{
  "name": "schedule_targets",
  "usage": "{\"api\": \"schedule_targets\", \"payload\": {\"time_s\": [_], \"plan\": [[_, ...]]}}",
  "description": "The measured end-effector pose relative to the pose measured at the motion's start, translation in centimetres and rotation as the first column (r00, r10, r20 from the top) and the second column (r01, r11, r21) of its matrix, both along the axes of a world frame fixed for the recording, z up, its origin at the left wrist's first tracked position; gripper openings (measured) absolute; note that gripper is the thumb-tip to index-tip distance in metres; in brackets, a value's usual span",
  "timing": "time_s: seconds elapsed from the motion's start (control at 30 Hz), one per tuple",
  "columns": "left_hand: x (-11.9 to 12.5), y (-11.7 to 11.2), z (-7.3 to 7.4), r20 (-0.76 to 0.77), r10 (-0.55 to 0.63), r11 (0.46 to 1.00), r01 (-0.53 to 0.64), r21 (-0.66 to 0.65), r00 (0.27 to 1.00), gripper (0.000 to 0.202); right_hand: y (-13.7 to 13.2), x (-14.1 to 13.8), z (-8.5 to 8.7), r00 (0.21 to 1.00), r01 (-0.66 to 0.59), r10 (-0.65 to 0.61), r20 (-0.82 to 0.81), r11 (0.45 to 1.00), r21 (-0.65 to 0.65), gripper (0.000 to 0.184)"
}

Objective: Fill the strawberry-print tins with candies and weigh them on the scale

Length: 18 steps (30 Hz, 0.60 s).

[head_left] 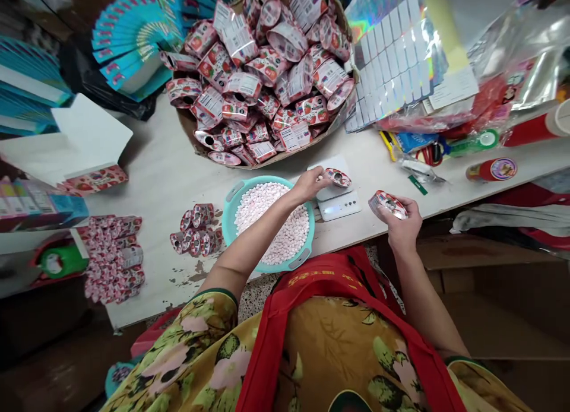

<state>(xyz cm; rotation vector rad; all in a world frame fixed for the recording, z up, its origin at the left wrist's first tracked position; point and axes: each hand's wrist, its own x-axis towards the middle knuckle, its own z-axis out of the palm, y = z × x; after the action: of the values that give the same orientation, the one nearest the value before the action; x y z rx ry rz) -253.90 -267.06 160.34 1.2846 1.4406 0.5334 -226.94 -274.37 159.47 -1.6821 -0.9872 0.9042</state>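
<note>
The right hand has its grip closed around a glossy packet near the edge of the counter. The left hand curls its fingers at an oval-mouthed pouch on the flat scale; whether it grasps anything cannot be told. Pale, rounded pellets fill a plastic basin.

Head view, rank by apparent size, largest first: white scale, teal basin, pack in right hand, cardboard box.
1. Cardboard box
2. Teal basin
3. White scale
4. Pack in right hand
</note>
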Motion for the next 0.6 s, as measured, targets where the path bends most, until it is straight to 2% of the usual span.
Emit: {"api": "schedule_targets", "payload": {"time_s": [0.03,0.1,0.17,0.23,0.33,0.6], "plan": [[1.2,1.0,-0.2,-0.137,-0.067,0.996,0.073,0.043,0.988,0.010,0.0,0.5,-0.2,1.000,0.013,-0.013,-0.002,1.000,-0.004,0.052],[3.0,2.4,-0.6,-0.350,-0.174,0.976,0.209,0.064,0.920,0.006,-0.1,1.1,-0.5,0.999,0.036,-0.036,-0.012,0.999,-0.016,0.051],[4.2,2.9,-1.0,-0.469,-0.253,0.947,0.316,0.060,0.846,0.011,-0.3,1.4,-0.8,0.999,0.047,-0.047,-0.021,0.998,-0.034,0.050],[4.7,3.1,-1.3,-0.524,-0.282,0.924,0.375,0.078,0.804,0.016,-0.3,1.6,-1.0,0.999,0.047,-0.048,-0.020,0.998,-0.051,0.050],[4.7,3.0,-1.9,-0.530,-0.256,0.916,0.379,0.135,0.809,0.023,-0.3,1.9,-1.1,0.998,0.055,-0.056,-0.012,0.996,-0.074,0.049],[4.6,2.7,-2.5,-0.378,-0.156,0.933,0.262,0.248,0.913,0.030,0.3,1.6,-1.1,0.999,0.051,-0.052,-0.011,0.996,-0.073,0.050]]}}
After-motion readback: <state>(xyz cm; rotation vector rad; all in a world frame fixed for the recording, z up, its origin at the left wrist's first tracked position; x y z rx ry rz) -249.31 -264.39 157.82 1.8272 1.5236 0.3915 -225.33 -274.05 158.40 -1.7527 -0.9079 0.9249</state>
